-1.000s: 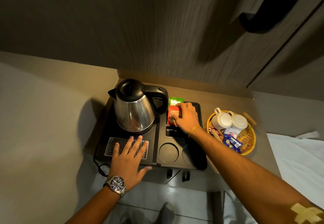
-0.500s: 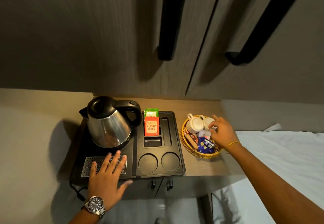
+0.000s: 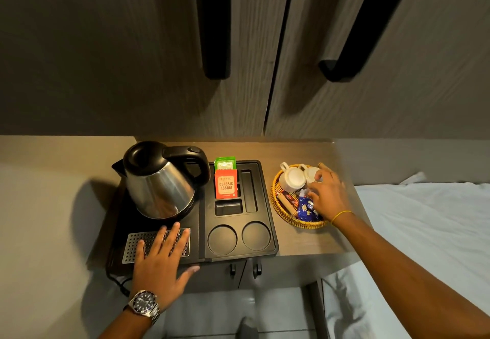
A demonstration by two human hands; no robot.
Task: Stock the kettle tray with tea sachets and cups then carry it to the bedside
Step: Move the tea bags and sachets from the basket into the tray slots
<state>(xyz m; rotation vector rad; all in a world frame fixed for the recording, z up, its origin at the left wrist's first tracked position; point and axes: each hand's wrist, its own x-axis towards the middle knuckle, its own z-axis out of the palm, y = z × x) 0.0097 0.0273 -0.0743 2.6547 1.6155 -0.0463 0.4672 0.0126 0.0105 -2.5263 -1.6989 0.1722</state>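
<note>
Landmark: the black kettle tray (image 3: 265,248) sits on a wooden counter (image 3: 313,243).
Left hand (image 3: 159,261): palm down on the tray's near left corner, fingers spread and flat over the perforated metal grille (image 3: 132,248), thumb out along the tray's front edge, gripping nothing; a wristwatch (image 3: 144,304) on the wrist.
Right hand (image 3: 327,195): arm stretched out to the wicker basket (image 3: 281,206) just right of the tray, fingers curled down among its sachets; whether they grip one cannot be told.
Kettle (image 3: 159,182): upright on the tray's back left.
Tea sachets: a red one (image 3: 226,187) and a green one (image 3: 224,163) stand in the tray's back slot, right of the kettle.
Cups (image 3: 293,178): two white ones in the basket, off the tray.
Round cup wells (image 3: 222,240): tray's front right, unfilled.
</note>
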